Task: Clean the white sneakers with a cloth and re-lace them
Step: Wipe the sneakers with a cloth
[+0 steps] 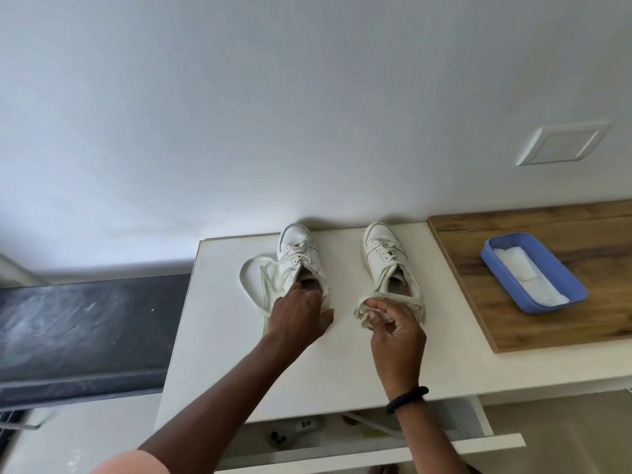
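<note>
Two white sneakers stand side by side on the white countertop (212,323), toes toward the wall. My left hand (298,314) rests on the heel of the left sneaker (298,249), fingers at its opening. A long loose lace (251,278) loops on the counter left of that shoe. My right hand (393,323) pinches the bunched lace ends (367,311) of the right sneaker (384,254) just behind its heel. A white cloth (523,273) lies in a blue plastic tray (561,295) on the right.
The tray sits on a wooden board (478,268) at the counter's right side. A drawer (342,449) below the counter edge is pulled open with small items inside. A dark surface (85,330) lies lower on the left. The white wall stands right behind the shoes.
</note>
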Motion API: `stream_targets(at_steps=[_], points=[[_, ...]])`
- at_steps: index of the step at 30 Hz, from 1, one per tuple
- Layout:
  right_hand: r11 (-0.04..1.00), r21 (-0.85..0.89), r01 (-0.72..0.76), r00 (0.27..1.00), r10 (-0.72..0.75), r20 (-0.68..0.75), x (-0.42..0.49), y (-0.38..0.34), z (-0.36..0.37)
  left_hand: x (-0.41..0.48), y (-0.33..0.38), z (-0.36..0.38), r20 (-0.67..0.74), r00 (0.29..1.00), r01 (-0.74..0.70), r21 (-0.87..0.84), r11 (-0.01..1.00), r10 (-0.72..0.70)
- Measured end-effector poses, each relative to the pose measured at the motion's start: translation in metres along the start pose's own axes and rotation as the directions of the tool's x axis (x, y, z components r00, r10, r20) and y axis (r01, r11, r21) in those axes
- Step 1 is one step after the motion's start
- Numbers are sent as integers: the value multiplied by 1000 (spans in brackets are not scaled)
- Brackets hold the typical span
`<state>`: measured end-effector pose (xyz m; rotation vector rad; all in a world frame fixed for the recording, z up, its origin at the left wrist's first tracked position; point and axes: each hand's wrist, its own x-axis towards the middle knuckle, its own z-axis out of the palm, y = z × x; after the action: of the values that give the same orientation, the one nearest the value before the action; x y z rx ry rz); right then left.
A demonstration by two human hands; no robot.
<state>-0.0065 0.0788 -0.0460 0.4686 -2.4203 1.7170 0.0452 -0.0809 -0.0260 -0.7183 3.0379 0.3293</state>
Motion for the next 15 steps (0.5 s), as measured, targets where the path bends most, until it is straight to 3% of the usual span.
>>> stream_targets(at_steps=[4, 6, 8, 10, 11, 13, 14, 15], points=[[996, -12, 89, 983, -86, 161, -11, -13, 12, -7, -5, -4, -18, 1000, 13, -60, 998, -14], [998, 10, 61, 976, -62, 211, -19, -21, 18, -16, -14, -7, -29, 999, 33, -129, 991, -37], [998, 53, -39, 965, 24, 263, -25, -29, 21, -28, -28, -12, -39, 996, 71, -235, 969, -82], [960, 154, -234, 926, 171, 338, -29, -40, 20, -41, -42, -22, -32, 991, 107, -370, 923, -127], [892, 253, -374, 886, 262, 383, -29, -48, 18, -46, -48, -30, -23, 987, 129, -449, 884, -156], [624, 466, -627, 764, 378, 523, -29, -66, 12, -54, -61, -48, 14, 975, 185, -610, 771, -223], [528, 507, -681, 724, 384, 573, -30, -76, 9, -59, -67, -57, 27, 970, 195, -679, 707, -242], [500, 510, -700, 706, 377, 600, -31, -84, 7, -63, -72, -65, 32, 968, 191, -738, 647, -248]])
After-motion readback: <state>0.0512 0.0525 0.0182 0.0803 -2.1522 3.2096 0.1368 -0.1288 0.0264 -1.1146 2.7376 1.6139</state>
